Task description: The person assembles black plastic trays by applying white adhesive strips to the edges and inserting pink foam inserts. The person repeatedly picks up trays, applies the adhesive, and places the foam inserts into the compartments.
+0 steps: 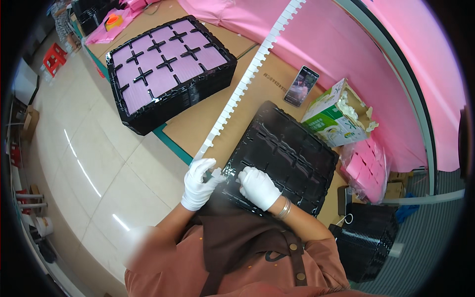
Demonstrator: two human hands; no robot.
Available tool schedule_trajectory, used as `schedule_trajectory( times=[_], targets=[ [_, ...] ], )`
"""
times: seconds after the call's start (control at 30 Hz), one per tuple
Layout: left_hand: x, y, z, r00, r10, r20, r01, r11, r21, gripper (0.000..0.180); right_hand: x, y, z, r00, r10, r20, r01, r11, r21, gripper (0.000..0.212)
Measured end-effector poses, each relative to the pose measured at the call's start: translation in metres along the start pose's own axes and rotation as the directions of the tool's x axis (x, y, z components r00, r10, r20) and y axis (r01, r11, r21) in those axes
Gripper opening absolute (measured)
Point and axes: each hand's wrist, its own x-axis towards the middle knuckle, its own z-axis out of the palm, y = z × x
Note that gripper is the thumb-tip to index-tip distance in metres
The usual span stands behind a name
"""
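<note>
A long white strip with notches along one edge point(242, 84) slants from my left hand up to the far edge of the view. My left hand point(199, 188), in a white glove, is closed on the strip's near end. A short white bit point(216, 172) shows by its fingertips. My right hand point(258, 188), also gloved, rests over the near left part of a black plastic tray point(292, 148) with its fingers curled together. Whatever those fingers pinch, if anything, is hidden. The tray lies on the cardboard-covered table point(193, 126) in front of me.
A stack of black trays point(173, 99) with lilac sheets in the top one stands at the far left. On the right are a phone point(301, 86), a green-and-white carton point(329, 119) with white pieces inside, bagged pink pieces point(368, 168) and more black trays point(366, 242).
</note>
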Motion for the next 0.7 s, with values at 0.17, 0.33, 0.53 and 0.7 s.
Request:
schedule_trajectory(
  times=[0.17,0.33,0.53,0.7],
  targets=[
    [0.0,-0.002,0.0,0.997,-0.078,-0.015,0.078,0.996,-0.04,0.05,-0.021,0.014,-0.037,0.998,0.016,0.063,-0.031,0.969,0.244,0.006],
    [0.0,-0.004,0.005,0.999,-0.038,-0.034,0.037,0.998,-0.042,0.054,-0.02,0.089,-0.16,0.549,0.338,-0.764,-0.302,0.933,0.195,0.005],
    [0.019,0.013,0.0,0.999,0.041,-0.008,-0.041,0.999,-0.031,0.065,-0.038,0.177,-0.21,0.545,0.221,-0.809,-0.658,0.711,-0.249,0.017],
    [0.032,0.021,-0.003,0.984,0.18,0.021,-0.18,0.983,0.02,0.076,0.001,0.032,-0.104,0.931,0.103,-0.349,-0.001,0.96,0.279,0.021]
  ],
)
